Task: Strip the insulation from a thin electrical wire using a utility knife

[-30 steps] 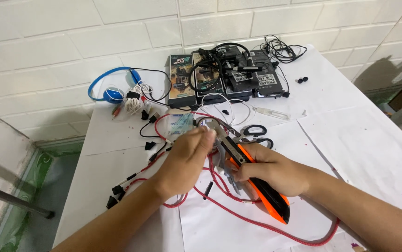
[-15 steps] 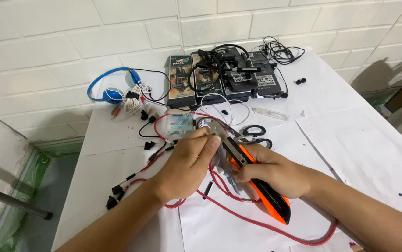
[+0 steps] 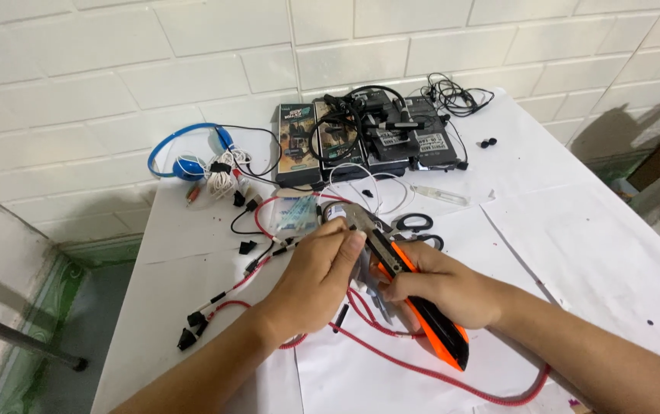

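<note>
The person's left hand (image 3: 318, 272) reaches in from the lower left, forearm angled up across the white table (image 3: 575, 230). Its fingers are curled and pressed together with the thumb, pinching a thin red cable (image 3: 391, 360) near the blade tip; what exactly sits between the fingertips is too small to tell. The right hand (image 3: 441, 287) comes in from the lower right, wrapped around the body of an orange and black utility knife (image 3: 422, 307). Its thumb lies along the top of the handle, the other fingers curl beneath, and the metal blade end points up and left to meet the left hand's fingertips. Both hands work close together just above the middle of the table, over sheets of white paper (image 3: 391, 383).

The red cable loops out from under the hands, runs down toward the near edge and curves right beneath the right forearm. Another red strand runs left toward small black connectors (image 3: 192, 326) lying near the table's left edge.

Just behind the hands lie black-handled scissors (image 3: 414, 224) and a small clear packet (image 3: 297, 216). Farther back, against the white tiled wall (image 3: 192, 69), stand several dark boxes (image 3: 322, 142) draped with black wires (image 3: 452, 96). To their left sit blue headphones (image 3: 184, 153) and a bundle of white cord (image 3: 222, 178). 2 tiny black ear tips (image 3: 488, 142) lie to the right of the boxes, well apart from the hands. A clear plastic strip (image 3: 437, 193) rests between the boxes and the scissors.
</note>
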